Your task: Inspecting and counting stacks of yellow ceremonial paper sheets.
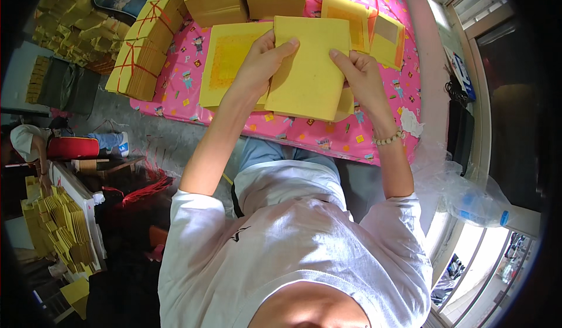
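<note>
The yellow paper sheaf (307,73) is held over the front part of the pink-covered counter (175,88), tilted slightly. The left hand (265,56) grasps its left edge, thumb on the upper face; the right hand (359,73) pinches the opposite edge, thumb on top as well. The fingers underneath are mostly hidden, so how firmly they press cannot be told.

The likeliest trouble is slippage: with support at the two edges only, loose leaves could slide apart if one thumb eases. Uneven pulling might crease or skew the paper. The sheaf overlaps a printed yellow sheet (230,56) on the left, and another yellow sheet (344,108) peeks out at the lower right; a low sweep could drag either toward the near edge. Swinging wide to the left might knock the red-tied paper bundles (140,53), and reaching right could disturb the folded yellow sheets (387,41).
</note>
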Demonstrator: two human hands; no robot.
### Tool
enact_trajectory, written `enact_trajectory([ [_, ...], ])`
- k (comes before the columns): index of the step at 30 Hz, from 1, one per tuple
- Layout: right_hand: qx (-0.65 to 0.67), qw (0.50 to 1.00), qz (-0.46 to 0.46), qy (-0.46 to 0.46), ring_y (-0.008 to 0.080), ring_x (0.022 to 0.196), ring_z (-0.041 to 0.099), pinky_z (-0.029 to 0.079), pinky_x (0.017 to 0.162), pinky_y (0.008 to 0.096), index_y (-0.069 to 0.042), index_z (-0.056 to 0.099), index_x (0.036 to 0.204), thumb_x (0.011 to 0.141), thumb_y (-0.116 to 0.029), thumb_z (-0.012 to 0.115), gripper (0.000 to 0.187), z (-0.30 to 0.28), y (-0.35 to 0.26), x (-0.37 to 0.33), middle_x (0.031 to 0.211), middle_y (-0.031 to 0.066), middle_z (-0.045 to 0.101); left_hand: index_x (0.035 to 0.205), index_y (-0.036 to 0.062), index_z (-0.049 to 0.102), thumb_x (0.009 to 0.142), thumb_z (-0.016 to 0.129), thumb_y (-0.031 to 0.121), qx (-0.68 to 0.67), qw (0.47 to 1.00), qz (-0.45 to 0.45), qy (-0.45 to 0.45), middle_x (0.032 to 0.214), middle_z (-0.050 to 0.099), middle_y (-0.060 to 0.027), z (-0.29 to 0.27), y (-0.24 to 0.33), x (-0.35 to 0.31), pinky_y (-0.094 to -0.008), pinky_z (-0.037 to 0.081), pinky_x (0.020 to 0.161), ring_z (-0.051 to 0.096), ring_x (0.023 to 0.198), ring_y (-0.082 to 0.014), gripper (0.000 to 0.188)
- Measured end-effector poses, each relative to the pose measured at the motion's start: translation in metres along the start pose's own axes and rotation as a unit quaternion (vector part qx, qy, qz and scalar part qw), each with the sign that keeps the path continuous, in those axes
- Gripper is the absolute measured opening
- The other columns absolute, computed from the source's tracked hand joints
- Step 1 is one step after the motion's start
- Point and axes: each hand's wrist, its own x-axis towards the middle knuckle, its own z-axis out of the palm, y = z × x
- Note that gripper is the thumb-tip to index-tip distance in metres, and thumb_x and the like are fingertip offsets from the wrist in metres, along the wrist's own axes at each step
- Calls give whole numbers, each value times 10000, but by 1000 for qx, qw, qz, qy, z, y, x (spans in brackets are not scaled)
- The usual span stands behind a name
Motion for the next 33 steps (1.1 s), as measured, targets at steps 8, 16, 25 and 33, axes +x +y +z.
enact_trajectory([
  [8, -6, 998, 58, -27, 81, 642, 630, 504, 549, 224, 31, 667, 926, 924, -317, 595, 356, -1, 5, 1, 792, 54, 679, 1197, -7, 541, 918, 596, 145, -9, 999, -32, 6, 1108, 642, -93, -4, -3, 8, -273, 523, 813, 638, 960, -144, 323],
  [16, 40, 997, 65, -24, 79, 655, 634, 507, 559, 221, 29, 668, 938, 919, -274, 610, 309, 2, 9, -4, 790, 55, 680, 1232, -11, 502, 941, 532, 78, -17, 1000, -25, 6, 1123, 628, -114, -2, -3, 12, -312, 530, 830, 632, 984, -186, 306],
  [25, 82, 997, 12, 4, 52, 666, 611, 477, 589, 193, 39, 676, 940, 913, -203, 622, 250, 7, 29, -4, 817, 48, 689, 1209, -10, 525, 931, 588, 184, -2, 998, -61, 26, 1126, 629, -97, -1, -5, 8, -293, 517, 842, 626, 989, -153, 344],
  [33, 69, 997, 4, -14, 45, 670, 611, 473, 576, 189, 37, 675, 978, 918, -225, 623, 275, 14, 20, -9, 820, 42, 688, 1251, -8, 490, 930, 573, 140, 32, 999, 15, -3, 1163, 608, -87, -5, -13, -15, -278, 479, 883, 592, 1037, -141, 363],
])
